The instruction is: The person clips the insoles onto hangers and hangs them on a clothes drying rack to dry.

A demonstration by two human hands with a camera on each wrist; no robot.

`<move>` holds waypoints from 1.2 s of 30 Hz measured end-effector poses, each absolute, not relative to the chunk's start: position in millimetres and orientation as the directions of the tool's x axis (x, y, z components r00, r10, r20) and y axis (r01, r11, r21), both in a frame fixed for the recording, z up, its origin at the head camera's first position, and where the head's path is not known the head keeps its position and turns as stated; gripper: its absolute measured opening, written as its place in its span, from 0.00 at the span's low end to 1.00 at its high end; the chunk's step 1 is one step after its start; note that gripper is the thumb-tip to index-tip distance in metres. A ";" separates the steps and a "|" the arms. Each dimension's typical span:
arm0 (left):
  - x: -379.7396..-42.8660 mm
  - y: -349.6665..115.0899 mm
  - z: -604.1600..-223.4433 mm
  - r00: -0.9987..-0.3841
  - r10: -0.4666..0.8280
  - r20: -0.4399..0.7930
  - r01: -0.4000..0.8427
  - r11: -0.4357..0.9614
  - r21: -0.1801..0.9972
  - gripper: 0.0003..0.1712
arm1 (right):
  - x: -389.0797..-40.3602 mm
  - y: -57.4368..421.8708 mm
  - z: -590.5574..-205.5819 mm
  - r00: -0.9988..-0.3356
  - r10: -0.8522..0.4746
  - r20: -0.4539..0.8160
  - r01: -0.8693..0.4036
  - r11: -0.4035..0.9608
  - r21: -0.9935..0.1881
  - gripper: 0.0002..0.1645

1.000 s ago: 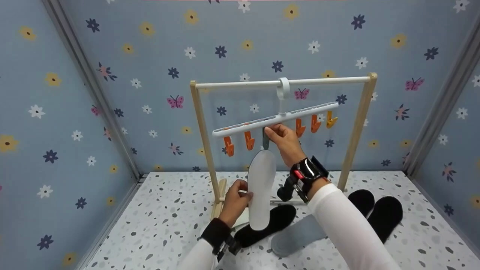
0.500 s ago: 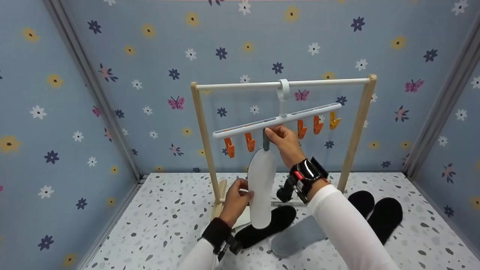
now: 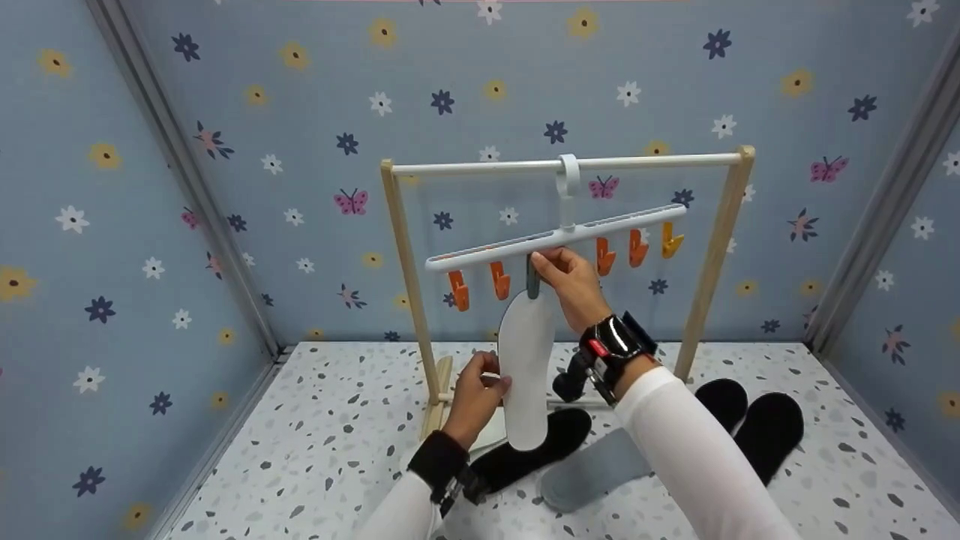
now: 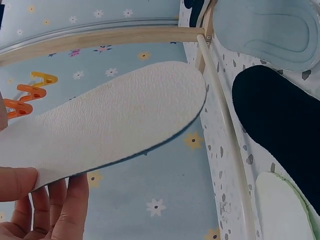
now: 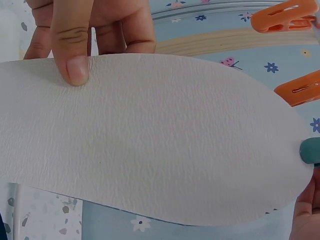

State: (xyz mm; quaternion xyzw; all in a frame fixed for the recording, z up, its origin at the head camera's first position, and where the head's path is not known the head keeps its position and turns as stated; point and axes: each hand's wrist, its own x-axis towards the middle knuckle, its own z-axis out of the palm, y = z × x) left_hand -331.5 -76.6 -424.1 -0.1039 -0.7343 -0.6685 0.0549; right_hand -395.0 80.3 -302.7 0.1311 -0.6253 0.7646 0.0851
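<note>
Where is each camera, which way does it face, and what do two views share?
Head: on the head, facing forward and down at the rack and hanger; left hand, right hand and sleeves show.
Left wrist: on that wrist, facing the lower end of the white insole; left hand partly shows.
Right wrist: on that wrist, facing the insole's upper end and green clip; parts of both hands show.
Shared: both wrist views show the insole.

Soft, even light brightens the speckled surface (image 3: 300, 427), glints on the glossy black wristband (image 3: 618, 341) at right, and leaves the white insole (image 5: 160, 135) greyer in the dimmer right wrist view.
</note>
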 end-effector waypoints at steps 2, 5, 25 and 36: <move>-330.9 -76.2 -423.5 -0.972 0.080 0.219 0.225 0.081 0.971 0.09 | -395.1 80.7 -303.6 -0.952 -0.024 0.305 -0.294 -0.195 -0.936 0.08; -328.4 -75.5 -419.8 -0.971 0.084 0.223 0.229 0.070 0.971 0.09 | -395.2 80.4 -304.4 -0.954 -0.013 0.300 -0.291 -0.195 -0.937 0.07; -336.5 -72.7 -419.6 -0.964 0.081 0.253 0.259 0.074 0.963 0.10 | -396.6 79.9 -304.6 -0.951 -0.025 0.309 -0.297 -0.215 -0.930 0.06; -326.5 -73.9 -407.4 -0.970 0.100 0.224 0.230 0.060 0.971 0.11 | -394.8 81.5 -306.4 -0.947 -0.035 0.319 -0.310 -0.147 -0.939 0.12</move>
